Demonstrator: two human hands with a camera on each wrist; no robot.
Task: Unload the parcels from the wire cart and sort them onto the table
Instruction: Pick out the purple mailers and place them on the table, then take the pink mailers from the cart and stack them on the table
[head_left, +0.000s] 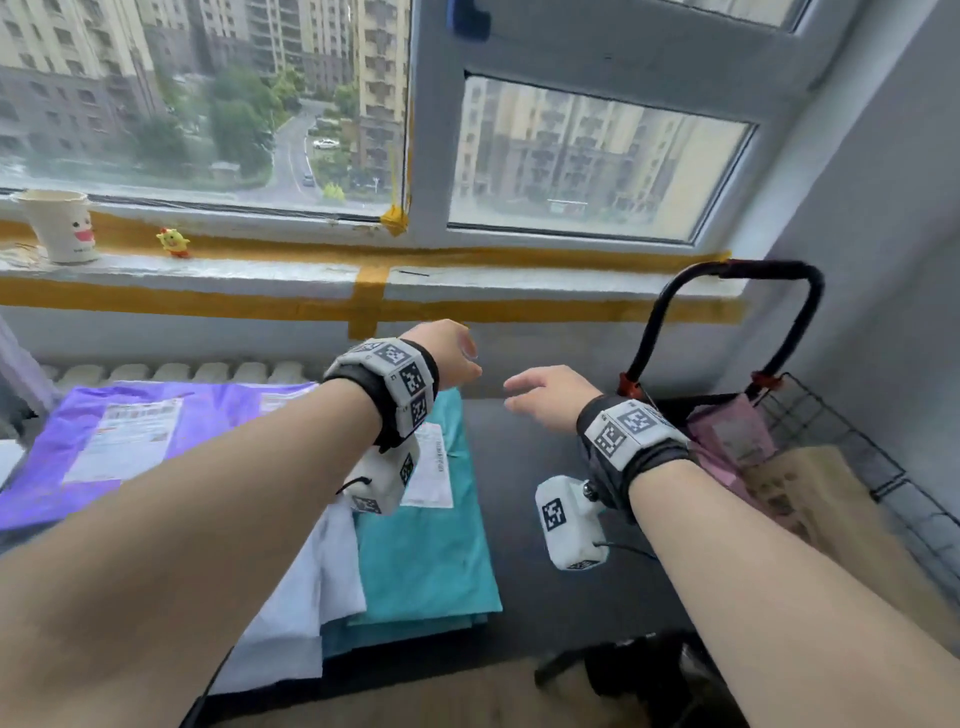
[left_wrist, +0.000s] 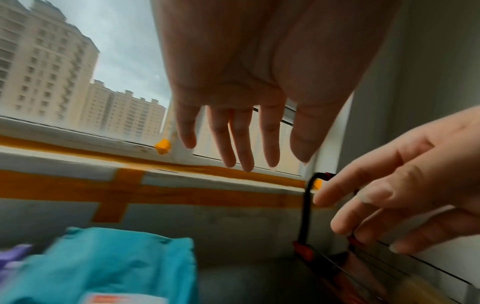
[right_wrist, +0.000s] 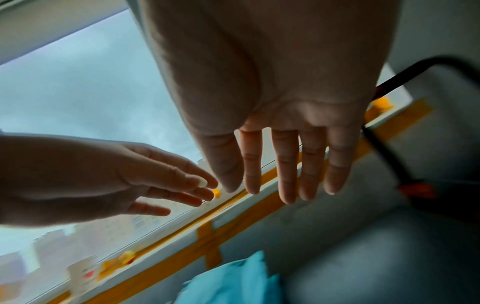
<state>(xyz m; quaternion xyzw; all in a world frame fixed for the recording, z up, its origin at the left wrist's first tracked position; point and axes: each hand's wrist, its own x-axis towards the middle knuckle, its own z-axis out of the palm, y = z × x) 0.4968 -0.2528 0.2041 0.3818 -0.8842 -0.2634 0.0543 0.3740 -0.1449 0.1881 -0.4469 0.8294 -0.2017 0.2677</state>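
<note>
Both hands hover empty above the dark table (head_left: 519, 467), fingers straight and spread. My left hand (head_left: 457, 358) hangs over the far end of the teal parcel (head_left: 426, 545), my right hand (head_left: 540, 395) a little to its right, left of the wire cart (head_left: 831, 441). A pink parcel (head_left: 727, 436) and a brown parcel (head_left: 810, 493) stand in the cart. A purple parcel (head_left: 145, 436) and a white parcel (head_left: 311, 587) lie on the table's left. The left wrist view shows the left hand (left_wrist: 233, 144) open and the right hand (left_wrist: 389, 201) beside it. The right wrist view shows the right hand (right_wrist: 280, 176) open.
The cart's black loop handle (head_left: 737, 275) rises at the right by the grey wall. A windowsill with yellow tape runs behind the table, holding a paper cup (head_left: 60, 223) and a small yellow toy (head_left: 174, 241). A radiator (head_left: 171, 371) sits beyond the table's far edge.
</note>
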